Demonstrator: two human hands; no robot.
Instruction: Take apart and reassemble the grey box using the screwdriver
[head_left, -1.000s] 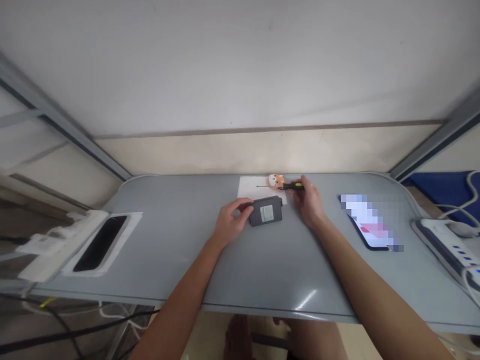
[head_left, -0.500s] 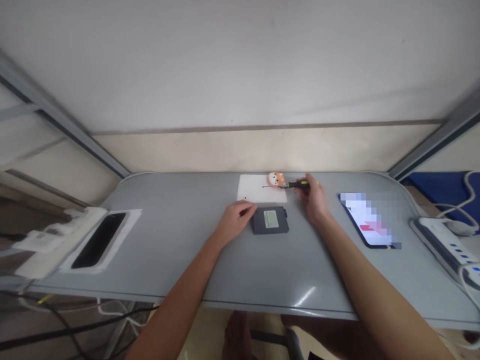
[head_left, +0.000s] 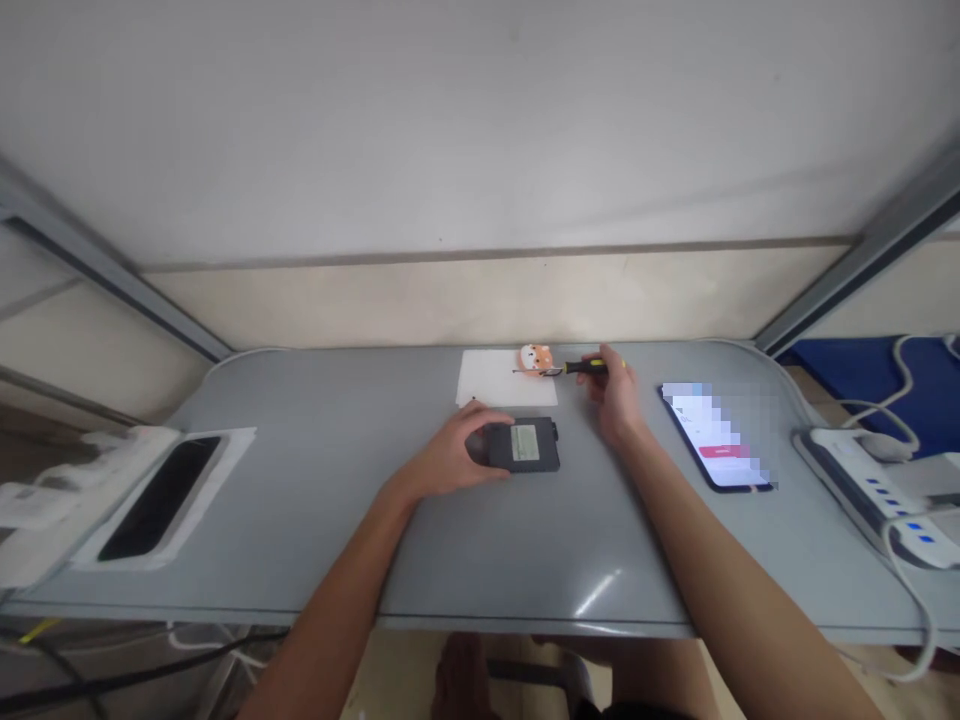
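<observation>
A flat black rectangular case (head_left: 537, 455) with a pale label lies on the grey table. Thumb and fingers of my left hand (head_left: 456, 448) grip its left end from the near and far edges. My right hand (head_left: 615, 400) is closed around a screwdriver (head_left: 585, 367) with a black and yellow handle, its thin shaft pointing left. That shaft passes in front of a small orange and white animal-face figure (head_left: 535, 358) at the back. Under the figure lies a white sheet of paper (head_left: 495, 378), with a tiny dark speck near its front left.
On the right are a phone with a lit screen (head_left: 716, 440) and a white power strip (head_left: 874, 490) with cables. At the left, a dark phone (head_left: 161, 498) lies on white paper beside another power strip (head_left: 97, 500). A wall rises behind the table (head_left: 315, 520).
My left hand has gone from a closed pinch at the case's corner to spanning its left end. The right hand still holds the screwdriver. The whole view has shifted slightly.
</observation>
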